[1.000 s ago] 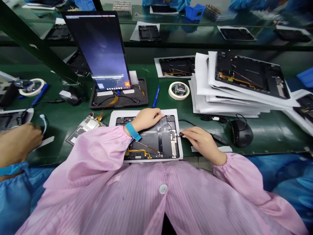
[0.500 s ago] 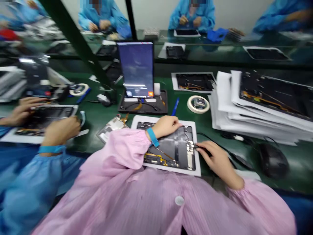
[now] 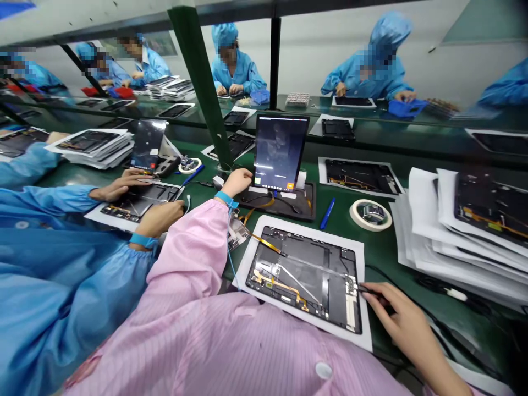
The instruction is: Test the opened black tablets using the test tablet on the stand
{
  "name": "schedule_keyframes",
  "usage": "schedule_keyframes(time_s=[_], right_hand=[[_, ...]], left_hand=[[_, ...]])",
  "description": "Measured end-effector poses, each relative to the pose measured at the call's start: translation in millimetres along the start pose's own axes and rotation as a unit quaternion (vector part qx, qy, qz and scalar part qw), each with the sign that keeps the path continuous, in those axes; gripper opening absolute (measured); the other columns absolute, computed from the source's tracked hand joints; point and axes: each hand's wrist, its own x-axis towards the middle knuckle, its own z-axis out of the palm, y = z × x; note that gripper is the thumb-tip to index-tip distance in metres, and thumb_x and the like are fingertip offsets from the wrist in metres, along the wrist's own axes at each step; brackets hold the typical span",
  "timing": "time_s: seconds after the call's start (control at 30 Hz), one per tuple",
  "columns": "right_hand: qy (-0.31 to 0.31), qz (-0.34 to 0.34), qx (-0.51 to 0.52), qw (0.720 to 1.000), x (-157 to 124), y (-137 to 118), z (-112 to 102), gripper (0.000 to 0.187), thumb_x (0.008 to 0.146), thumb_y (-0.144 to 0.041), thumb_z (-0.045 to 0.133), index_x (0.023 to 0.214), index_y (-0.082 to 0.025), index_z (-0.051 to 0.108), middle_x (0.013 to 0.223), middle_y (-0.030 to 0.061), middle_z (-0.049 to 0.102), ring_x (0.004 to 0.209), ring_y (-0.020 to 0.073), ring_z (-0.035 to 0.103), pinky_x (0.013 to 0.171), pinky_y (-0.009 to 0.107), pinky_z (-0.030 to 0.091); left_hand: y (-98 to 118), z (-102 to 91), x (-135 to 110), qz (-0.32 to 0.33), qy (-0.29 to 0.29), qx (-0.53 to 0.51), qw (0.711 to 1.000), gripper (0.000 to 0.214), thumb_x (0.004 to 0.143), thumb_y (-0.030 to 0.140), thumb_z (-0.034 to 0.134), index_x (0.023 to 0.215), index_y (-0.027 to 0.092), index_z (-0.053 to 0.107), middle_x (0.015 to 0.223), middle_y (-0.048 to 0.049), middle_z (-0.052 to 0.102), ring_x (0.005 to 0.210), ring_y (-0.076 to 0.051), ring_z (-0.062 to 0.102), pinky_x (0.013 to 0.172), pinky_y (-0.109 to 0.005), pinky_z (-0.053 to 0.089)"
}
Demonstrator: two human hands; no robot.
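Lifted off the work, the left hand (image 3: 238,183) now sits beyond it, near the foot of a green upright post (image 3: 202,82), its fingers half open and, as far as can be seen, holding nothing. The tablet's open rear housing (image 3: 305,275) lies flat on a white paper sheet (image 3: 305,231), directly before the wearer of the pink smock (image 3: 198,297), with gold flex cables (image 3: 284,287) lying across it. The right hand (image 3: 406,313) rests at the housing's right edge, thumb and forefinger pinched on a slim black cable plug (image 3: 371,291), its tip just beside a small circuit board (image 3: 351,291). Gripping that close to the tip looks right for fine work: it keeps the plug steady and the hand off the flex cables. Beyond the housing stand an upright tablet (image 3: 280,151) on a black tray (image 3: 303,209), a roll of masking tape (image 3: 370,214) and a blue pen (image 3: 327,213). To the left, a co-worker's hands (image 3: 119,190) hover over another opened tablet (image 3: 140,202).
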Motion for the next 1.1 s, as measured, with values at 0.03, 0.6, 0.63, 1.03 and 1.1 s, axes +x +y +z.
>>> schedule_keyframes(time_s=[0.03, 0.6, 0.63, 1.03, 1.1], right_hand=[[0.002, 0.0, -0.001, 1.0, 0.1, 0.7, 0.3, 0.033, 0.091, -0.05, 0.05, 0.098, -0.024, 0.068, 0.09, 0.0057, 0.067, 0.072, 0.0186, 0.063, 0.062, 0.029, 0.054], [0.024, -0.002, 0.001, 1.0, -2.5, 11.1, 3.1, 0.03, 0.088, -0.05, 0.054, 0.097, -0.025, 0.068, 0.091, 0.0042, 0.069, 0.075, 0.0186, 0.065, 0.064, 0.028, 0.055], [0.024, 0.001, 0.004, 1.0, -2.5, 10.6, 3.0, 0.03, 0.088, -0.05, 0.054, 0.096, -0.025, 0.069, 0.09, 0.0042, 0.069, 0.074, 0.0186, 0.065, 0.062, 0.027, 0.055], [0.017, -0.002, 0.004, 1.0, -2.9, 9.8, 3.0, 0.029, 0.089, -0.048, 0.054, 0.098, -0.025, 0.068, 0.092, 0.0048, 0.069, 0.074, 0.0181, 0.064, 0.065, 0.028, 0.056], [0.017, -0.002, -0.001, 1.0, -3.0, 9.5, 2.3, 0.029, 0.089, -0.048, 0.053, 0.098, -0.025, 0.068, 0.093, 0.0047, 0.069, 0.076, 0.0183, 0.065, 0.066, 0.028, 0.056]], left_hand=[[-2.2, 3.2, 0.0, 0.011, -0.013, 0.001, 1.0, 0.018, 0.065, 0.009, 0.054, 0.076, 0.015, 0.067, 0.078, -0.0069, 0.069, 0.075, -0.021, 0.062, 0.079, -0.031, 0.047], [9.6, 0.9, 16.6, 0.048, 0.032, -0.17, 0.984, 0.038, 0.065, 0.012, 0.056, 0.103, 0.012, 0.062, 0.109, -0.0114, 0.067, 0.102, -0.021, 0.061, 0.094, -0.032, 0.045], [12.9, -1.2, 20.6, 0.025, 0.022, -0.211, 0.977, 0.033, 0.067, 0.013, 0.054, 0.1, 0.012, 0.063, 0.105, -0.0108, 0.068, 0.098, -0.02, 0.062, 0.091, -0.032, 0.047], [20.1, 14.2, 37.7, 0.061, 0.027, -0.25, 0.966, 0.024, 0.065, 0.024, 0.068, 0.083, 0.015, 0.056, 0.078, -0.0024, 0.065, 0.072, -0.014, 0.061, 0.073, -0.027, 0.048], [19.0, 13.3, 38.5, 0.062, 0.034, -0.232, 0.97, 0.017, 0.069, 0.026, 0.065, 0.079, 0.016, 0.055, 0.074, -0.0003, 0.062, 0.072, -0.014, 0.06, 0.072, -0.026, 0.046]])
